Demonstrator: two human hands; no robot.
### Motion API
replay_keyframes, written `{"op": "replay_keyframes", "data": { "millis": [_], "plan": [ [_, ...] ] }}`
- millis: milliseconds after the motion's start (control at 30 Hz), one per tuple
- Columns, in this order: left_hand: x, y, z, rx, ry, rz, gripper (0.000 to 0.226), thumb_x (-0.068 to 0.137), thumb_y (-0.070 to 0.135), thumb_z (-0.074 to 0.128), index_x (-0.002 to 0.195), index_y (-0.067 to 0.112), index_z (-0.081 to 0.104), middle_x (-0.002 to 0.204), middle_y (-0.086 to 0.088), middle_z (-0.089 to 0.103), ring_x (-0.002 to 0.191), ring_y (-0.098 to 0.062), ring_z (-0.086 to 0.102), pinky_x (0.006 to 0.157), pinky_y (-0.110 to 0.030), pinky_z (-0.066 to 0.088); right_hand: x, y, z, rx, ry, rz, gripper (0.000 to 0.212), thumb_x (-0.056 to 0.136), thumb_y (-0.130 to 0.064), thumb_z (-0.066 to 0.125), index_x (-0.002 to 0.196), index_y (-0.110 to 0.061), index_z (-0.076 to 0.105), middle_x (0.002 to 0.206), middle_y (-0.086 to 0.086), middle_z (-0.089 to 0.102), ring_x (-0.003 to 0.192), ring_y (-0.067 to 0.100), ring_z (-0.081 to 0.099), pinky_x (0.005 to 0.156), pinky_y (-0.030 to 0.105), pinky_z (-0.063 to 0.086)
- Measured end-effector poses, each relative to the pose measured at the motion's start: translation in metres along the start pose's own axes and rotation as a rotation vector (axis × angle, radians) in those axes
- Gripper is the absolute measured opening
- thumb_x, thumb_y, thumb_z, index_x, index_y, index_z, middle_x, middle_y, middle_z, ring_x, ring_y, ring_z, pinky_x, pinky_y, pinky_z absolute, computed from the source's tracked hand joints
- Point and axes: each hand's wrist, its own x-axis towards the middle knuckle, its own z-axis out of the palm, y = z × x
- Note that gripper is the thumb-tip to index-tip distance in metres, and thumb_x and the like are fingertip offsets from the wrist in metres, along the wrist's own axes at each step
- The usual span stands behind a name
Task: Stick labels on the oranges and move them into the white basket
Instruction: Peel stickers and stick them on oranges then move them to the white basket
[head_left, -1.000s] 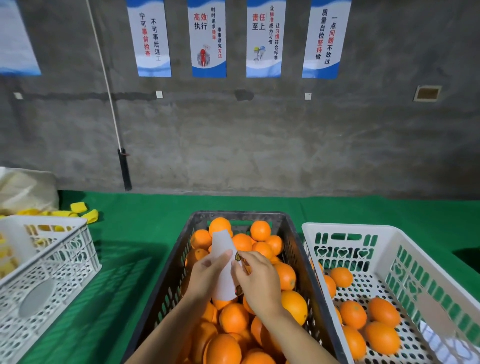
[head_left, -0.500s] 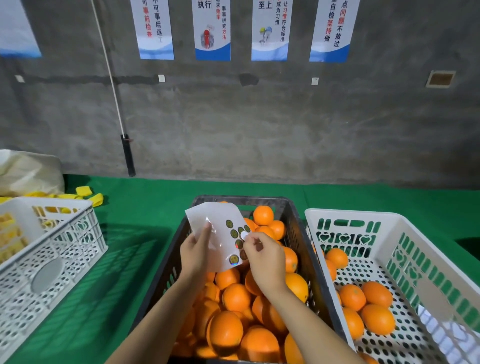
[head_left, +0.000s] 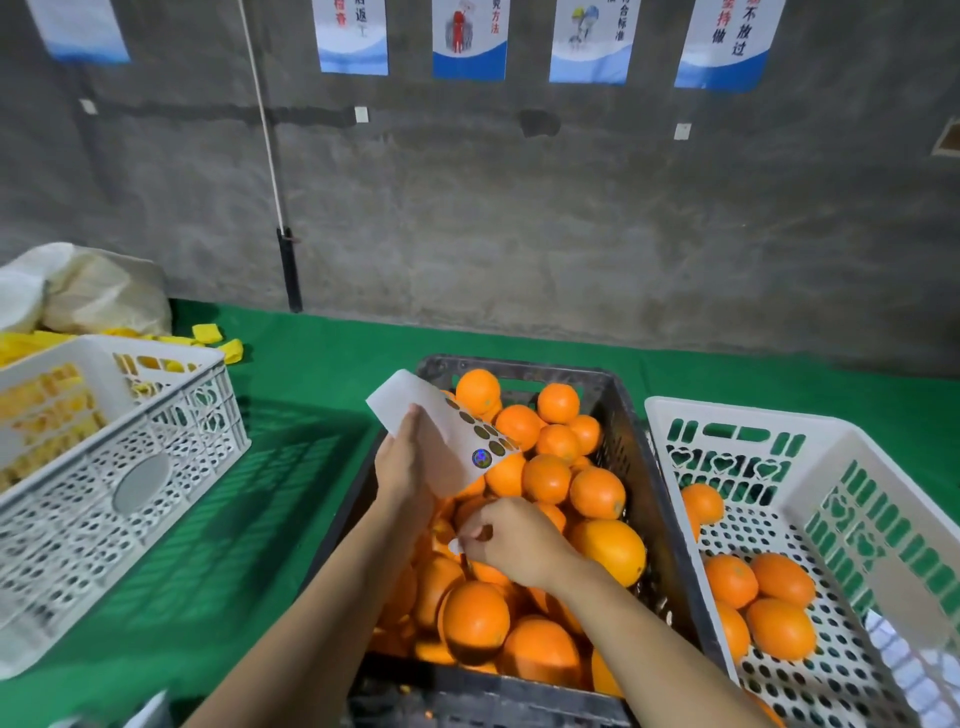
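Labelling is the step in hand. The left hand (head_left: 410, 467) holds up a white sticker sheet (head_left: 441, 441) over the far left corner of the dark crate (head_left: 644, 457), thumb across its face; a row of round stickers runs along its right edge. The right hand (head_left: 514, 540) is low over the heap of oranges (head_left: 545, 478) in that crate, fingers curled, with something small and pale at its fingertips (head_left: 457, 545). That is probably a peeled label, though it is too small to be sure. The hand hovers just above an orange near the left side of the heap; whether the fingertips touch the fruit cannot be told.

The white basket (head_left: 727, 415) stands just to the right of the crate, touching or nearly so, and already holds several oranges along its near and left side. A second white basket (head_left: 156, 415) with yellow things in it sits well apart on the left of the green surface (head_left: 311, 364), with a pale bag (head_left: 98, 291) behind it.

As a judgement, the task is early: most of the fruit is in the crate. The next move calls for pressing the label flat on the skin, then closing the right hand round that orange and carrying it over the crate wall into the basket on the right, while the left hand keeps the sheet clear.
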Motion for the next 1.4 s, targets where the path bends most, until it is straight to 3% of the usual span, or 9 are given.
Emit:
{"op": "replay_keyframes", "data": {
  "millis": [333, 467, 667, 767, 900, 1033, 1167, 1300, 1400],
  "plan": [
    [0.002, -0.003, 0.000, 0.054, -0.003, -0.014, 0.051, 0.085, 0.054, 0.067, 0.122, 0.019, 0.062, 0.113, -0.010, 0.070, 0.101, -0.034, 0.068, 0.092, -0.055, 0.055, 0.004, -0.009, 0.009, -0.156, 0.063, -0.125, 0.021, 0.092, -0.032, 0.062, 0.092, -0.015, 0.075, 0.103, -0.002, 0.070, 0.096, 0.017, 0.061, 0.077, 0.037, 0.052],
    [0.002, -0.003, 0.000, 0.066, 0.000, -0.026, 0.054, 0.086, 0.054, 0.066, 0.127, 0.020, 0.059, 0.114, -0.010, 0.069, 0.102, -0.035, 0.067, 0.092, -0.056, 0.055, 0.002, -0.014, 0.011, -0.153, -0.060, -0.160, 0.025, 0.091, -0.034, 0.065, 0.104, -0.016, 0.077, 0.111, -0.003, 0.071, 0.099, 0.017, 0.063, 0.083, 0.035, 0.054],
    [0.001, -0.003, 0.000, 0.067, -0.022, -0.031, 0.053, 0.089, 0.051, 0.065, 0.131, 0.019, 0.059, 0.118, -0.010, 0.068, 0.104, -0.036, 0.067, 0.095, -0.057, 0.053, 0.003, -0.010, 0.014, -0.023, -0.183, -0.105, 0.025, 0.089, -0.032, 0.067, 0.109, -0.021, 0.078, 0.114, -0.008, 0.070, 0.093, 0.001, 0.057, 0.070, 0.011, 0.038],
    [0.002, -0.003, 0.000, 0.059, -0.022, -0.034, 0.050, 0.090, 0.049, 0.065, 0.130, 0.019, 0.059, 0.118, -0.011, 0.068, 0.104, -0.036, 0.067, 0.096, -0.058, 0.052, 0.003, -0.010, 0.013, 0.021, -0.214, -0.053, 0.027, 0.090, -0.044, 0.064, 0.101, -0.023, 0.078, 0.094, -0.020, 0.064, 0.088, 0.004, 0.058, 0.068, 0.017, 0.041],
    [0.003, -0.004, 0.000, 0.068, -0.016, -0.042, 0.050, 0.090, 0.049, 0.064, 0.129, 0.019, 0.058, 0.118, -0.011, 0.068, 0.103, -0.037, 0.067, 0.095, -0.059, 0.052, 0.002, -0.009, 0.015, 0.083, -0.217, 0.006, 0.023, 0.092, -0.044, 0.062, 0.083, -0.026, 0.074, 0.071, -0.025, 0.060, 0.075, 0.006, 0.058, 0.064, 0.022, 0.042],
    [0.003, -0.004, 0.001, 0.055, -0.030, -0.057, 0.052, 0.090, 0.047, 0.065, 0.133, 0.018, 0.057, 0.121, -0.012, 0.067, 0.105, -0.038, 0.066, 0.096, -0.059, 0.052, 0.004, -0.010, 0.017, 0.097, -0.131, 0.090, 0.028, 0.089, -0.045, 0.067, 0.103, -0.022, 0.074, 0.101, -0.011, 0.070, 0.094, 0.013, 0.063, 0.081, 0.033, 0.054],
    [0.002, -0.003, 0.001, 0.056, -0.020, -0.050, 0.051, 0.090, 0.047, 0.065, 0.131, 0.018, 0.058, 0.119, -0.012, 0.068, 0.104, -0.037, 0.066, 0.095, -0.058, 0.053, 0.008, -0.007, 0.021, 0.214, -0.168, 0.137, 0.015, 0.086, -0.039, 0.074, 0.093, -0.026, 0.071, 0.099, -0.006, 0.068, 0.095, 0.016, 0.063, 0.085, 0.034, 0.055],
    [0.001, -0.004, 0.001, 0.062, -0.051, -0.051, 0.051, 0.091, 0.048, 0.063, 0.133, 0.018, 0.057, 0.120, -0.012, 0.068, 0.105, -0.037, 0.067, 0.095, -0.058, 0.053, 0.011, -0.002, 0.022, 0.276, -0.163, 0.158, 0.016, 0.092, -0.028, 0.071, 0.103, -0.017, 0.073, 0.111, 0.001, 0.068, 0.103, 0.019, 0.062, 0.090, 0.031, 0.052],
    [-0.001, -0.004, 0.001, 0.058, -0.065, -0.053, 0.053, 0.091, 0.048, 0.063, 0.135, 0.018, 0.056, 0.123, -0.012, 0.067, 0.107, -0.038, 0.066, 0.096, -0.059, 0.052, 0.011, -0.002, 0.024, 0.333, -0.130, 0.206, 0.020, 0.094, -0.031, 0.068, 0.104, -0.014, 0.074, 0.094, -0.006, 0.066, 0.093, 0.013, 0.060, 0.085, 0.028, 0.049]
  ]
}}
